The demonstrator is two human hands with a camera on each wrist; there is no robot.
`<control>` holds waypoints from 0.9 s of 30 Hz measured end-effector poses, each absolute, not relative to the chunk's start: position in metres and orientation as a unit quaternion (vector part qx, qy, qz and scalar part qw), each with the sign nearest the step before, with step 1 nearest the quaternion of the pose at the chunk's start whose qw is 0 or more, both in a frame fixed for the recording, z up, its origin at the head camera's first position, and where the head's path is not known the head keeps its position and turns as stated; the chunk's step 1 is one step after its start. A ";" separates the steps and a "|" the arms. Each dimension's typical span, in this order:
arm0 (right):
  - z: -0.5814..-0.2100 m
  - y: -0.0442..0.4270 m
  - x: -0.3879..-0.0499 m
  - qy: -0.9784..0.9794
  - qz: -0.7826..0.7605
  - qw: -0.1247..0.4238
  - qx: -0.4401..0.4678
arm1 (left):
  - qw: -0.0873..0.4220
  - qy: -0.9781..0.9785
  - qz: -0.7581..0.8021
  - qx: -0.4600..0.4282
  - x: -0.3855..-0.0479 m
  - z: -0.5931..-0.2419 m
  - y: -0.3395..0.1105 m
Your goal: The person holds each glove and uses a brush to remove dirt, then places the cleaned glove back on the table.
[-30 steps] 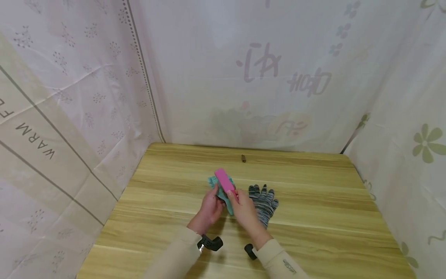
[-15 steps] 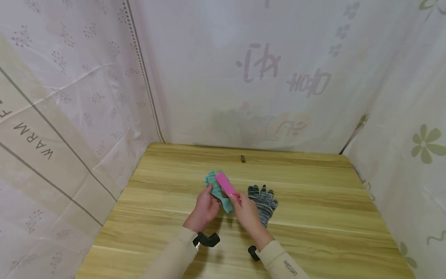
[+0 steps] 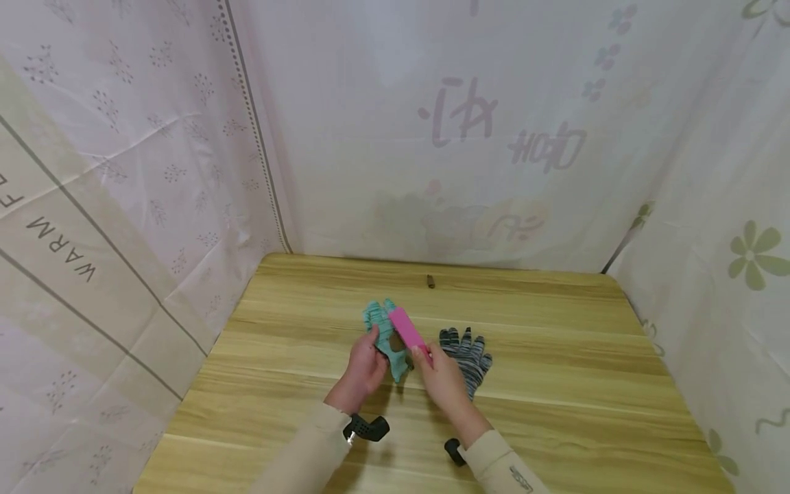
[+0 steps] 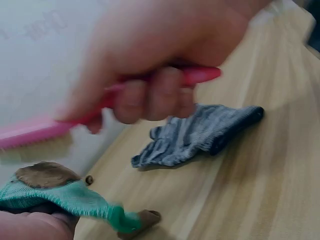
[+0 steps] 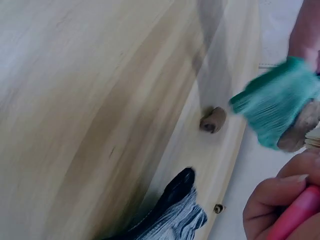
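My left hand [image 3: 363,363] holds a teal knit glove [image 3: 378,321] above the table, its thumb on the glove's near side. A brown patch [image 4: 47,175] covers part of the glove's upper face. In my right hand [image 3: 443,376] is a pink brush [image 3: 409,329], fingers curled round its handle. Pale bristles [image 4: 42,147] face down, just above the brown patch in the left wrist view; whether they touch it I cannot tell. A grey-and-black striped glove [image 3: 469,357] lies on the table, partly behind my right hand.
The wooden table [image 3: 555,384] is enclosed by patterned fabric at the back and sides. A small brown object [image 3: 431,281] lies near its back edge. Another brown lump [image 5: 212,120] rests on the table close to the held glove.
The teal glove has spread and turned, so its brown patch now shows in the head view. My left hand has shifted slightly left, while the brush has moved a little right and nearer.
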State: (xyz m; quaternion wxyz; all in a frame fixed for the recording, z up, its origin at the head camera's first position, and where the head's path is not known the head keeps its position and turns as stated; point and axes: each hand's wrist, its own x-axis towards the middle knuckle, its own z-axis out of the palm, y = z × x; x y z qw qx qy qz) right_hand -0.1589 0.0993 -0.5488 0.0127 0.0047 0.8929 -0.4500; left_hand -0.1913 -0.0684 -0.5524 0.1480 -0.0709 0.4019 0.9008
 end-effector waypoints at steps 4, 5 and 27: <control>-0.541 0.093 -0.159 0.882 -0.471 -0.003 0.002 | 0.143 0.426 0.892 -0.047 -0.189 -0.557 -0.064; -0.539 0.091 -0.158 0.880 -0.475 -0.005 0.000 | 0.142 0.427 0.892 -0.048 -0.189 -0.558 -0.062; -0.552 0.081 -0.159 0.910 -0.413 -0.002 -0.035 | 0.121 0.325 0.931 -0.117 -0.192 -0.553 -0.063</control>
